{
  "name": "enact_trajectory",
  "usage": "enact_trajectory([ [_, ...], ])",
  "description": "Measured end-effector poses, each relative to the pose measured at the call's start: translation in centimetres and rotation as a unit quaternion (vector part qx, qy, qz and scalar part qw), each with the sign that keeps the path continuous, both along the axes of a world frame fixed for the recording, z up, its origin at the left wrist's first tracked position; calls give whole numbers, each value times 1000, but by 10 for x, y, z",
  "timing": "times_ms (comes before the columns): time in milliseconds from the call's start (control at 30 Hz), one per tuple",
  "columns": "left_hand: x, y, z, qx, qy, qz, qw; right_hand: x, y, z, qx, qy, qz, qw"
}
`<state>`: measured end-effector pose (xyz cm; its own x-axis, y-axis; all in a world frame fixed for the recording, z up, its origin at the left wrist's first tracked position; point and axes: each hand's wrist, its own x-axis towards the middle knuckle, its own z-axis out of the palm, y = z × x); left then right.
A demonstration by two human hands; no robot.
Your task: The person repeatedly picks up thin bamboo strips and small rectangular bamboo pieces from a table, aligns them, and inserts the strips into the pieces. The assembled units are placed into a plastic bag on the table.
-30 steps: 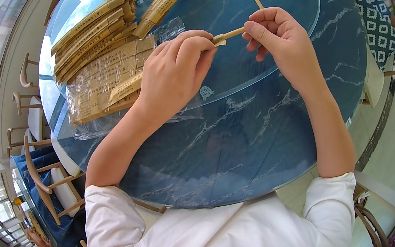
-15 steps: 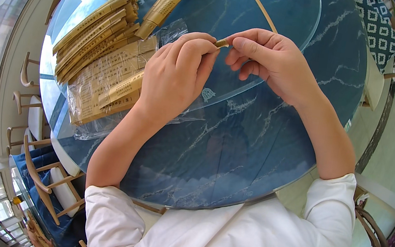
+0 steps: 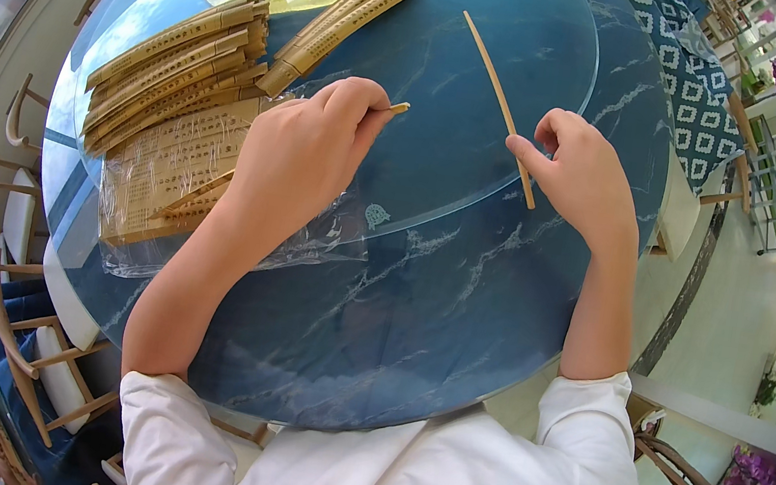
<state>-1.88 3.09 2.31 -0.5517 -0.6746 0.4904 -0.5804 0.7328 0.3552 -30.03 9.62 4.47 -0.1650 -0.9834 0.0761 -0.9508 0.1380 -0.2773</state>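
In my left hand point(image 3: 307, 147), thumb and fingers pinch a narrow brown paper sleeve; only its open end point(image 3: 399, 108) sticks out past the fingertips. A brown strip point(image 3: 199, 196) shows behind my left wrist, and I cannot tell whether it is the same sleeve. A thin light wooden chopstick point(image 3: 493, 77) slants over the glass turntable's edge. The thumb of my right hand point(image 3: 582, 171) lies on its lower part, with the fingers curled beside it. Whether the chopstick is lifted off the surface is hard to tell.
Left of my left hand are a thick pile of printed brown paper sleeves point(image 3: 175, 64) and a clear plastic bag point(image 3: 298, 250) with more of them. A smaller sleeve bundle point(image 3: 344, 23) lies farther back. Wooden chairs point(image 3: 46, 343) stand at the left around the blue marbled table point(image 3: 373, 350).
My hands have moved apart. The right one has gone from beside the sleeve's end to the chopstick, while the left still pinches the sleeve. The whole view has shifted slightly.
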Motion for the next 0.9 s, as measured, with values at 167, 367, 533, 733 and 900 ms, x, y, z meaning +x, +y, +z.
enact_trajectory([
  [167, 11, -13, 12, 203, 26, 7, 979, -4, -6, -3, 76, -73, -42, 994],
  [367, 22, -27, 15, 349, 94, -17, 932, -43, -18, -1, -75, -414, 8, 907],
  [533, 27, -33, 5, 331, 108, -33, 937, -80, -22, 2, -164, -642, 76, 745],
  [733, 25, -33, -2, 332, 82, -47, 939, -116, -32, -15, -80, -733, 235, 633],
  [900, 23, -30, -1, 327, 59, -60, 941, -100, -33, -15, -142, -727, 194, 643],
])
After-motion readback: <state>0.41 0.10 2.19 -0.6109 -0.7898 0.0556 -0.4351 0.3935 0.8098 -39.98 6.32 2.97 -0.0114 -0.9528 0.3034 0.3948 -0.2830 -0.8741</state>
